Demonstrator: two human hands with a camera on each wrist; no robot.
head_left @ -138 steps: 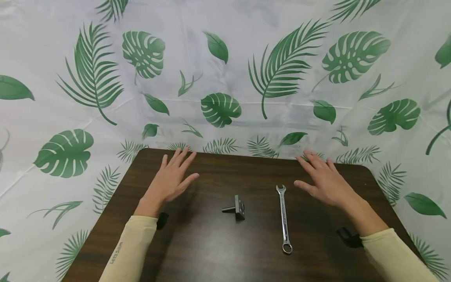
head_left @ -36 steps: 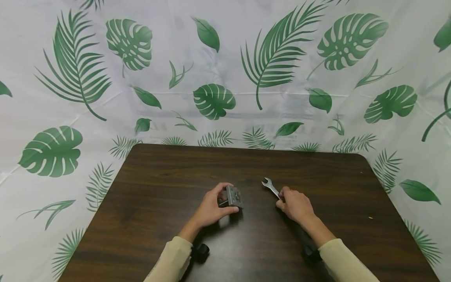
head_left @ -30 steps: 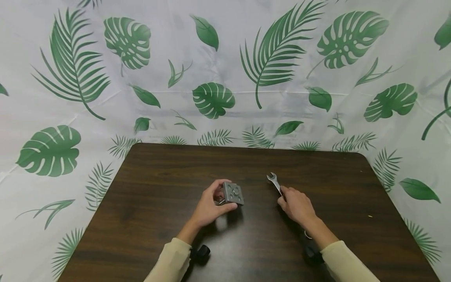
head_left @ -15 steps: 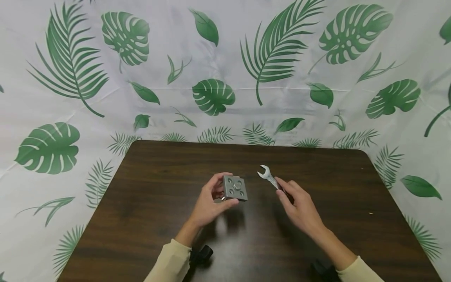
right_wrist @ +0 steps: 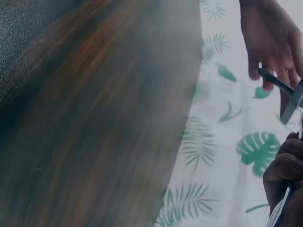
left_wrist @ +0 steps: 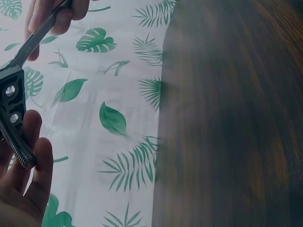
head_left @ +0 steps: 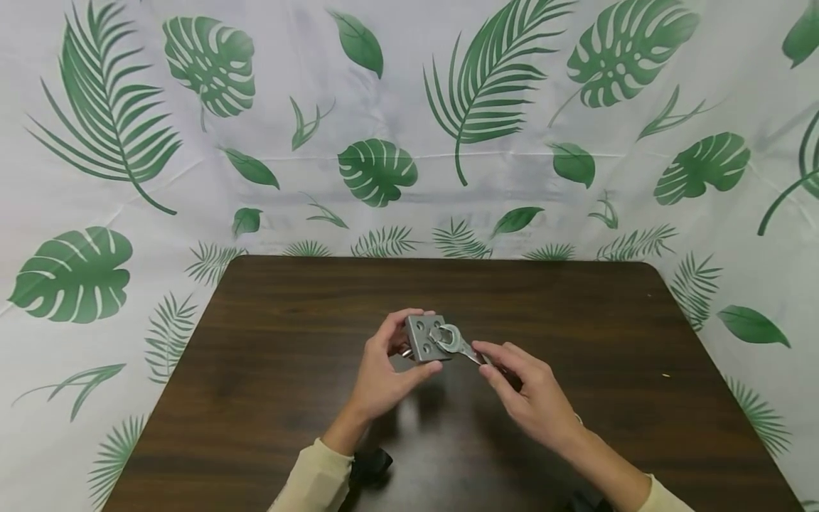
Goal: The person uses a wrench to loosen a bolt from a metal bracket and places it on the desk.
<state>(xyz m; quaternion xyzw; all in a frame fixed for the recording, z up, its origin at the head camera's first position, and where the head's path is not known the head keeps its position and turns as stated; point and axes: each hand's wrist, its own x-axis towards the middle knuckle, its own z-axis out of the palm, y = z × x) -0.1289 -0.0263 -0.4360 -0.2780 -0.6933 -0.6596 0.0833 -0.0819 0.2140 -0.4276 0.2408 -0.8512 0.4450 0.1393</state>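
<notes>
In the head view my left hand (head_left: 374, 380) grips a small square metal plate (head_left: 417, 340) by its edges, holding it tilted above the table. Small round holes lie near the corners. A bolt passes through its middle: the hex head (head_left: 438, 333) faces right, and the threaded shank (left_wrist: 16, 142) sticks out behind, among the fingers in the left wrist view. My right hand (head_left: 537, 395) pinches a silver combination wrench (head_left: 456, 342), its open end around the bolt head. The fingers and palm hide much of the wrench's handle. In the right wrist view the plate (right_wrist: 292, 106) is partly cut off.
A dark wood table (head_left: 307, 306) with rounded corners lies below both hands. Behind it hangs a white cloth (head_left: 297, 57) printed with green leaves. A tiny pale scrap (head_left: 666, 375) lies on the table at the right. A black wrist camera (head_left: 371, 466) sits below the left hand.
Both hands have come in from open above the table, taking up the plate with its bolt and the wrench. Lately the right hand moved left, bringing the wrench's open end onto the bolt head.
</notes>
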